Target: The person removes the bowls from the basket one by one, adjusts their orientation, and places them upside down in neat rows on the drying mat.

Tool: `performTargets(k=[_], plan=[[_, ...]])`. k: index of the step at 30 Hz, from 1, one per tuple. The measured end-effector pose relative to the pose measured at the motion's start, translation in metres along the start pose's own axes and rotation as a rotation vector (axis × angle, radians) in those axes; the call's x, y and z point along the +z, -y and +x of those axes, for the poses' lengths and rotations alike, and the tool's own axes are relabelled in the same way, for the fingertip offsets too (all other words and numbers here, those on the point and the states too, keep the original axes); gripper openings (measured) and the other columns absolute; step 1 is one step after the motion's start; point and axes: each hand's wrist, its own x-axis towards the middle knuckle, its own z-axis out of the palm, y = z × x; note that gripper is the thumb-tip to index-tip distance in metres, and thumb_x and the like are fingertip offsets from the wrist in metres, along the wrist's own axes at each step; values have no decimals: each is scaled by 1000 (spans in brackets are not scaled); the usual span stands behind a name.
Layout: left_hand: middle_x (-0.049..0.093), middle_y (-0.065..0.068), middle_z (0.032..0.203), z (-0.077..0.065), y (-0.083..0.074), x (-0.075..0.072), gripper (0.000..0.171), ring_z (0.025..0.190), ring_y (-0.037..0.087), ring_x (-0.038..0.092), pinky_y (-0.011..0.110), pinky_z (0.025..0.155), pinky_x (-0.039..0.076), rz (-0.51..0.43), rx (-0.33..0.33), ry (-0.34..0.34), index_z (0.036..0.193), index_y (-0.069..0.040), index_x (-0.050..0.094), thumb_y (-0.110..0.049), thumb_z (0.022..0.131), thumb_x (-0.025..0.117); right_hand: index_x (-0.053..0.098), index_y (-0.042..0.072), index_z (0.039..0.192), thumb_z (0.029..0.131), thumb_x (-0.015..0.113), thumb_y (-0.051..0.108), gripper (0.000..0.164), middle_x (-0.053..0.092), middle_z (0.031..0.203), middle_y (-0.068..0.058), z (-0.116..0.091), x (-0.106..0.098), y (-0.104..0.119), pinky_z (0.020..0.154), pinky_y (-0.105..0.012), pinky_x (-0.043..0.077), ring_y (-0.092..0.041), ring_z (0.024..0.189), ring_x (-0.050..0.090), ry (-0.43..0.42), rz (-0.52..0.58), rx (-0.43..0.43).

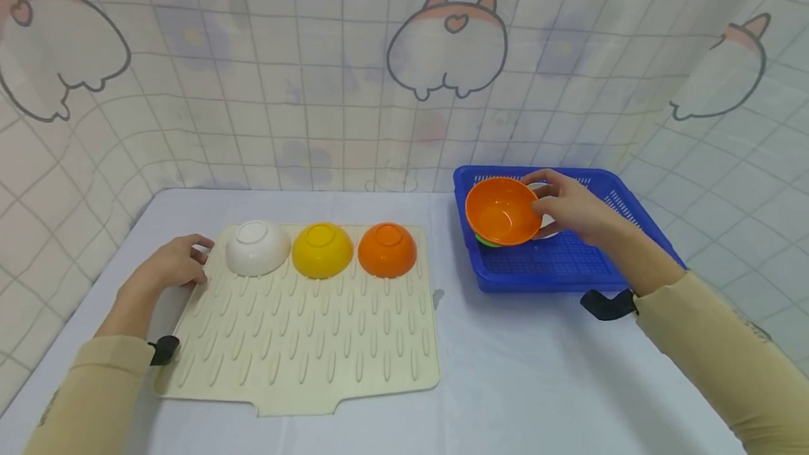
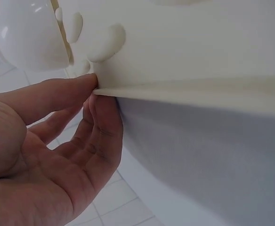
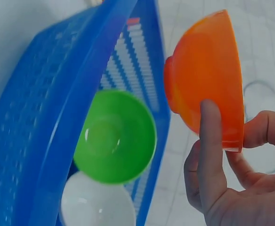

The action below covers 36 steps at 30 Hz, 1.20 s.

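In the head view my right hand [image 1: 571, 209] holds an orange bowl [image 1: 503, 210] by its rim over the blue basket [image 1: 543, 283]. The right wrist view shows the thumb at the rim and fingers along the outside of the bowl. A green bowl [image 3: 116, 136] and a white bowl [image 3: 97, 200] are inside the basket. At the left, my left hand [image 1: 175, 263] pinches the edge of a cream draining mat [image 1: 291, 378], thumb on top and fingers beneath. Along the mat's far side, a white bowl [image 1: 258, 253], a yellow bowl [image 1: 322, 255] and another orange bowl [image 1: 387, 255] sit upside down.
Mat and basket stand side by side on a white-covered table [image 1: 531, 385]. Behind them hangs a tile-patterned curtain [image 1: 354, 76] with cartoon animals. Black straps [image 1: 607, 305] show at both wrists.
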Motion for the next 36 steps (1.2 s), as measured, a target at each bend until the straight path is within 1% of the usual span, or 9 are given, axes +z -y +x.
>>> performTargets(k=[6, 12, 15, 18, 22, 26, 31, 36], plan=[[54, 29, 107, -4, -2, -1, 69, 74, 24, 57, 35, 64, 54, -3, 9, 15, 137, 21, 36, 11, 75, 67, 39, 6, 151, 96, 59, 2, 59, 46, 145, -24, -3, 22, 8, 83, -45, 61, -43, 118, 60, 27, 44, -16], [55, 29, 107, -4, -2, 0, 69, 74, 24, 57, 35, 63, 53, 12, 9, -1, 136, 20, 38, 11, 74, 66, 46, 4, 145, 92, 63, -1, 55, 51, 139, -24, 0, 46, 14, 77, -48, 61, -44, 114, 62, 55, 101, -47], [55, 29, 106, -4, -2, 0, 68, 74, 24, 57, 34, 63, 52, 16, 10, -11, 136, 20, 38, 11, 74, 65, 46, 5, 144, 91, 63, -2, 56, 52, 138, -24, 1, 57, 18, 76, -48, 62, -44, 112, 63, 80, 107, -56], [54, 28, 106, -5, -2, 0, 69, 74, 24, 56, 34, 63, 52, 8, 9, -7, 137, 20, 38, 11, 74, 65, 45, 4, 143, 89, 61, -4, 57, 52, 138, -25, 2, 69, 21, 75, -49, 62, -44, 111, 64, 110, 128, -56], [54, 27, 105, -4, 0, 0, 69, 74, 24, 56, 34, 63, 52, -3, 7, -3, 137, 20, 37, 11, 74, 65, 45, 4, 144, 90, 59, -4, 56, 51, 135, -27, 2, 86, 22, 75, -48, 62, -45, 109, 65, 138, 144, -57], [55, 26, 105, -2, 2, 1, 69, 75, 24, 56, 35, 63, 52, 1, 9, -10, 137, 19, 38, 11, 73, 65, 47, 6, 143, 91, 59, -3, 54, 51, 134, -26, 3, 101, 22, 75, -46, 62, -43, 108, 65, 150, 136, -38], [55, 28, 108, -1, 2, 0, 69, 77, 25, 57, 35, 64, 52, 13, 5, -14, 137, 19, 39, 10, 74, 65, 47, 6, 142, 91, 59, -4, 53, 53, 134, -25, 2, 117, 25, 74, -46, 62, -41, 107, 66, 169, 151, -32], [56, 32, 110, -3, 0, 0, 69, 79, 27, 59, 35, 65, 53, 38, 5, -17, 137, 19, 39, 9, 74, 66, 47, 7, 142, 91, 59, -4, 53, 54, 131, -23, -1, 131, 27, 73, -45, 62, -37, 103, 66, 194, 149, -24]])
